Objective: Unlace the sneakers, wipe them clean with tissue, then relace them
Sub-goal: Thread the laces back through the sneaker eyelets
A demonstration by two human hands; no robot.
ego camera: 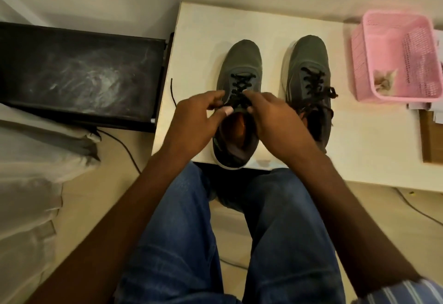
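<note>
Two dark grey sneakers with black laces stand side by side on a white table (191, 47), toes pointing away from me. The left sneaker (242, 64) has its lace crossed through the eyelets. My left hand (194, 116) and my right hand (275, 116) meet over its tongue, fingers curled and pinching the black lace (241, 88) near the top eyelets. One loose lace end (173, 92) trails off the table's left edge. The right sneaker (309, 68) stands laced, its lace ends bunched at the side.
A pink plastic basket (398, 30) holding crumpled tissue sits at the table's right. A black box (79, 73) lies on the floor to the left, with a cable beside it. Papers and a brown board (431, 140) sit at the right edge. My knees are under the table's front edge.
</note>
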